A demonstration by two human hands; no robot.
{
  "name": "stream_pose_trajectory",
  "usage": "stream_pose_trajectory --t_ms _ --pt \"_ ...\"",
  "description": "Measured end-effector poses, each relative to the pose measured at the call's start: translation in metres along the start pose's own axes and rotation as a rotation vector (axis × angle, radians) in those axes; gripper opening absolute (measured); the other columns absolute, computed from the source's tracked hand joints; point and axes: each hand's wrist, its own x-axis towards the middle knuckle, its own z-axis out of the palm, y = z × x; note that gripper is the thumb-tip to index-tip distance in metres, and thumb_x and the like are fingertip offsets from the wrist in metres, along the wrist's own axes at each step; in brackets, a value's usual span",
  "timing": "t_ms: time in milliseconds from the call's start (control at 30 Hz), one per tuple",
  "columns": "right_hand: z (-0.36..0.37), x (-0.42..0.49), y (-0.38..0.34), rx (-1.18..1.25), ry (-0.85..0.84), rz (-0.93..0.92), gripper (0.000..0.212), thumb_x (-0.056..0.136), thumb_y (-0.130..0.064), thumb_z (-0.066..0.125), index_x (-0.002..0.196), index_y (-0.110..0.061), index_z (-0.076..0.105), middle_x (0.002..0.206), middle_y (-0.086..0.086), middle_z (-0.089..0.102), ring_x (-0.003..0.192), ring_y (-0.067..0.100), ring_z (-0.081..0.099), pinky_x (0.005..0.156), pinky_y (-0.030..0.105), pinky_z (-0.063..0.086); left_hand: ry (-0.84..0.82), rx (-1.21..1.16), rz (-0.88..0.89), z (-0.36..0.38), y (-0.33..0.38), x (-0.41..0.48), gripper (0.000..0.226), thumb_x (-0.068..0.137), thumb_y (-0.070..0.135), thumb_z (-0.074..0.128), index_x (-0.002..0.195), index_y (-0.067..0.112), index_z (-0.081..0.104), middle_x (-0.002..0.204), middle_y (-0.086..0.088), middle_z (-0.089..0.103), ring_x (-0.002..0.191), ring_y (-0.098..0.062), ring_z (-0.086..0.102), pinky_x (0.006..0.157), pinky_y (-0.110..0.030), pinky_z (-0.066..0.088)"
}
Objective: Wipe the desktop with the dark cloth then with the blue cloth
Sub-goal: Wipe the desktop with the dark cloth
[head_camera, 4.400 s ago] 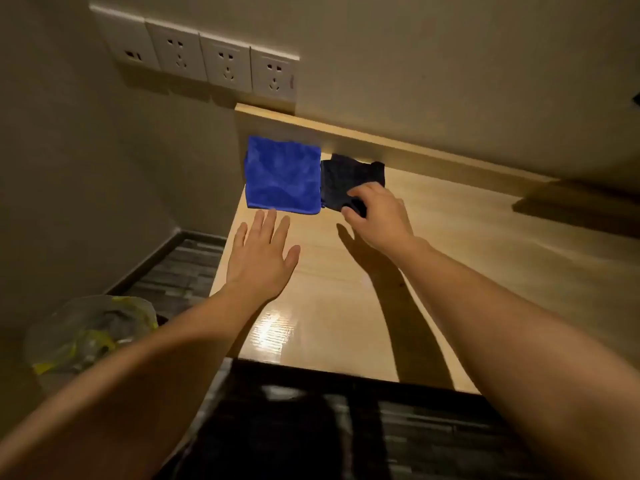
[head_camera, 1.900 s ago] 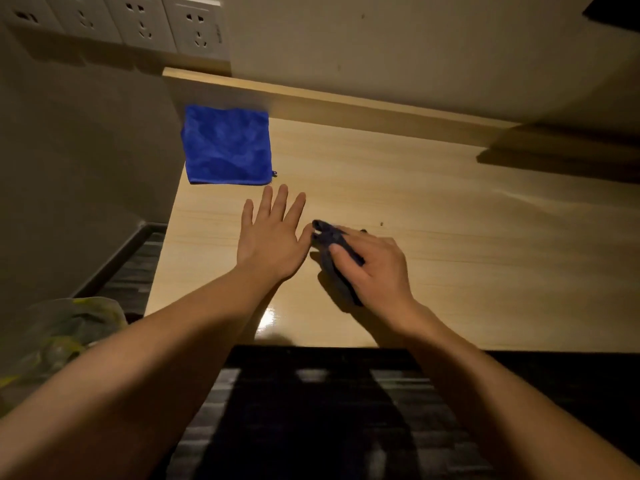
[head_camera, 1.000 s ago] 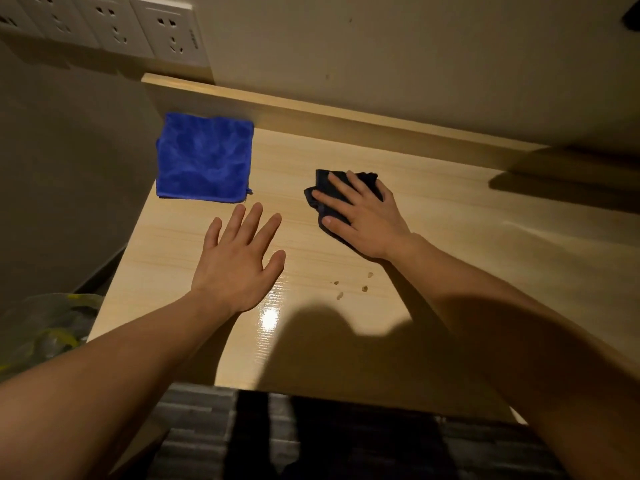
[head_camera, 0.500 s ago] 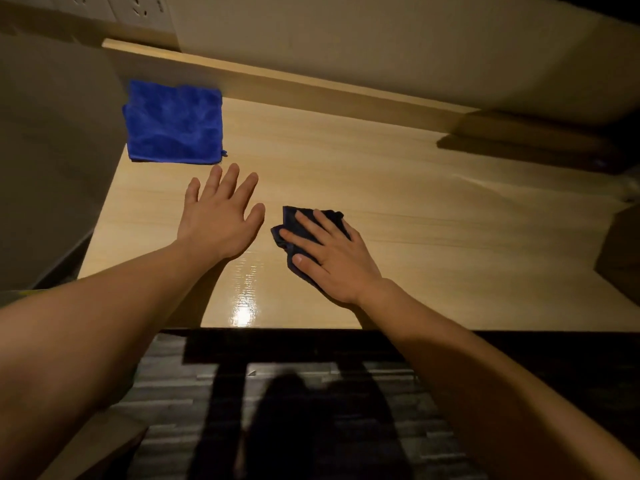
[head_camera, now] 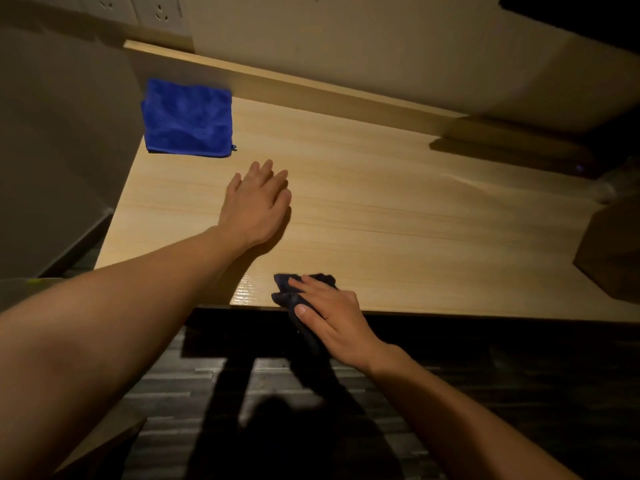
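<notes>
The dark cloth (head_camera: 287, 292) lies bunched at the front edge of the light wooden desktop (head_camera: 398, 209), partly hanging over it. My right hand (head_camera: 332, 320) presses on that cloth, fingers spread over it and thumb under its hanging part. Flat on the desk's middle left rests my left hand (head_camera: 258, 206), palm down, fingers together, holding nothing. The blue cloth (head_camera: 188, 117) is folded square in the far left corner, well away from both hands.
A raised wooden ledge (head_camera: 311, 88) runs along the desk's back against the wall. Wall sockets (head_camera: 159, 10) sit above the left corner. A brown box-like object (head_camera: 613, 251) stands at the right edge. Dark striped floor (head_camera: 485, 375) lies below the front edge.
My right hand has dragged the dark cloth from the desk's middle toward me to the front edge, where it now overhangs. My left hand stays flat on the desk, its fingers drawn together.
</notes>
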Motion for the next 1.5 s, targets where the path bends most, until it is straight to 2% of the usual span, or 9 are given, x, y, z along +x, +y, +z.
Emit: stream_pose_trajectory --t_ms 133,267,333,500,667,833,1133,1300,1500 --pt "-0.02 -0.012 -0.006 0.309 0.006 0.067 0.035 0.109 -0.036 0.048 0.135 -0.023 0.068 0.13 -0.008 0.072 0.124 0.01 0.063 0.107 0.046 0.047 -0.035 -0.008 0.028 0.014 0.026 0.013 0.059 0.111 0.045 0.026 0.165 0.025 0.036 0.176 -0.008 0.024 0.164 -0.029 0.012 0.131 -0.056 0.01" --pt "-0.057 0.006 -0.007 0.448 0.136 0.044 0.036 0.106 -0.028 0.051 0.134 -0.013 0.069 0.128 -0.006 0.072 0.121 0.005 0.065 0.103 0.023 0.045 -0.044 0.076 -0.043 0.031 0.037 0.021 0.063 0.11 0.049 0.021 0.169 0.028 0.023 0.179 -0.008 0.012 0.165 -0.028 0.003 0.13 -0.054 0.004" --pt "-0.084 0.035 0.003 0.372 0.213 -0.001 0.034 0.107 -0.026 0.052 0.136 -0.016 0.067 0.126 -0.006 0.071 0.117 0.004 0.066 0.1 0.019 0.045 -0.054 0.158 -0.061 0.036 0.037 0.021 0.065 0.111 0.053 0.016 0.171 0.029 0.012 0.18 -0.007 0.004 0.166 -0.027 -0.003 0.131 -0.053 0.001" --pt "-0.15 0.129 0.059 -0.067 0.284 -0.034 0.038 0.11 -0.034 0.045 0.14 -0.021 0.065 0.14 0.0 0.067 0.136 0.018 0.055 0.113 0.048 0.038 -0.063 0.184 -0.069 0.042 0.04 0.018 0.067 0.11 0.056 0.013 0.172 0.032 0.007 0.18 -0.004 0.001 0.166 -0.025 -0.006 0.132 -0.051 0.0" --pt "-0.2 0.225 0.105 -0.333 0.234 -0.054 0.04 0.112 -0.035 0.039 0.143 -0.022 0.062 0.151 -0.001 0.059 0.148 0.02 0.041 0.096 0.038 0.025 -0.029 0.217 -0.086 0.043 0.041 0.024 0.065 0.11 0.055 0.021 0.171 0.033 0.012 0.18 -0.002 0.005 0.166 -0.022 -0.005 0.132 -0.048 0.0" --pt "-0.212 0.284 0.141 -0.459 0.122 -0.076 0.046 0.111 -0.046 0.038 0.152 -0.03 0.052 0.165 -0.004 0.041 0.156 0.017 0.026 0.114 0.048 0.022 -0.038 0.247 -0.115 0.046 0.042 0.028 0.066 0.109 0.057 0.02 0.171 0.036 0.011 0.18 0.001 0.003 0.166 -0.019 -0.006 0.132 -0.046 -0.001" --pt "-0.203 0.282 0.15 -0.622 -0.008 -0.079 0.064 0.101 -0.074 0.016 0.161 -0.054 0.017 0.175 -0.008 0.01 0.161 0.019 0.003 0.122 0.06 0.009 -0.064 0.288 -0.153 0.046 0.041 0.033 0.067 0.108 0.058 0.018 0.171 0.037 0.009 0.18 0.003 0.0 0.165 -0.016 -0.009 0.133 -0.046 -0.002" --pt "-0.189 0.252 0.144 -0.622 -0.015 -0.076 0.065 0.098 -0.077 0.013 0.16 -0.057 0.013 0.176 -0.007 0.007 0.161 0.021 0.0 0.123 0.063 0.005 -0.067 0.288 -0.168 0.044 0.041 0.035 0.068 0.107 0.06 0.017 0.171 0.037 0.008 0.18 0.003 -0.001 0.165 -0.016 -0.01 0.132 -0.046 -0.003" --pt "-0.158 0.182 0.131 -0.601 -0.003 -0.073 0.063 0.101 -0.073 0.018 0.161 -0.054 0.015 0.175 -0.008 0.009 0.161 0.02 0.001 0.125 0.058 0.007 -0.067 0.272 -0.144 0.044 0.041 0.036 0.068 0.108 0.06 0.015 0.171 0.036 0.008 0.18 0.0 0.0 0.165 -0.019 -0.008 0.132 -0.049 -0.001"
